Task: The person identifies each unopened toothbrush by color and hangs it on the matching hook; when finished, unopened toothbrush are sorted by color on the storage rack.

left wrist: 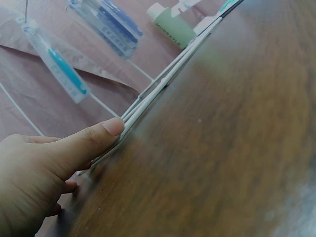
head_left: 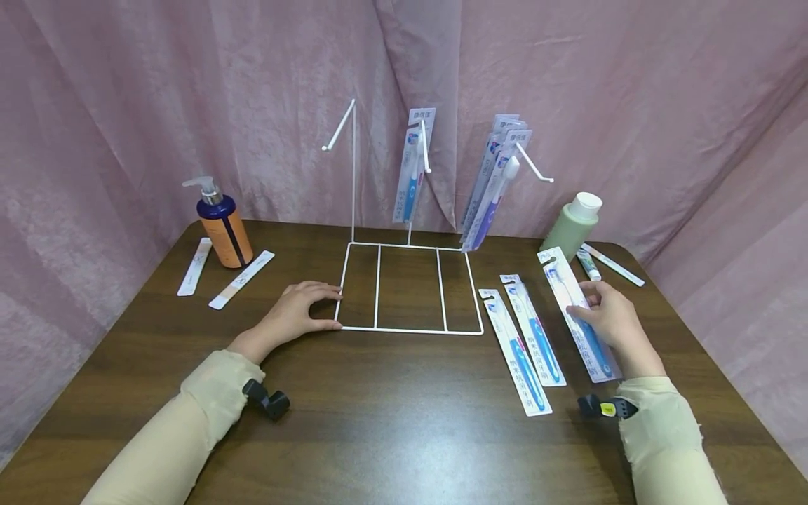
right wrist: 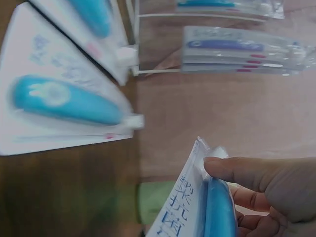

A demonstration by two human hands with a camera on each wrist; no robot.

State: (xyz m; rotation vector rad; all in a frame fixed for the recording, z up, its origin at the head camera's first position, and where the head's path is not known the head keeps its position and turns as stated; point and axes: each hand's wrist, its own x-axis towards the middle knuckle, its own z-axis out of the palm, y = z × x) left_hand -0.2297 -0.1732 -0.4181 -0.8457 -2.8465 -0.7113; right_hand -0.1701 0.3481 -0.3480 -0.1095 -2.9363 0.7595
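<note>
At the left front corner of a white wire display rack (head_left: pixel 410 330), my left hand (head_left: pixel 292 313) holds the base frame; in the left wrist view the thumb (left wrist: pixel 106 132) lies against the wire. My right hand (head_left: pixel 609 315) pinches a packaged blue toothbrush (head_left: pixel 583 326) by its edges, tilted a little above the table at the right. The right wrist view shows its blue handle (right wrist: pixel 219 210) beside the thumb. Two more packaged toothbrushes (head_left: pixel 516 354) (head_left: pixel 534 331) lie side by side to its left. One pack (head_left: pixel 407 189) hangs on the rack's middle hook, several (head_left: pixel 492 189) on the right hook; the left hook (head_left: pixel 339 126) is bare.
An orange and blue pump bottle (head_left: pixel 226 231) stands at the back left, by two thin white packets (head_left: pixel 195 266) (head_left: pixel 242 280). A green bottle (head_left: pixel 570 226), a small tube (head_left: pixel 588 265) and another thin packet (head_left: pixel 612 264) are at the back right. A pink curtain (head_left: pixel 284 84) hangs behind.
</note>
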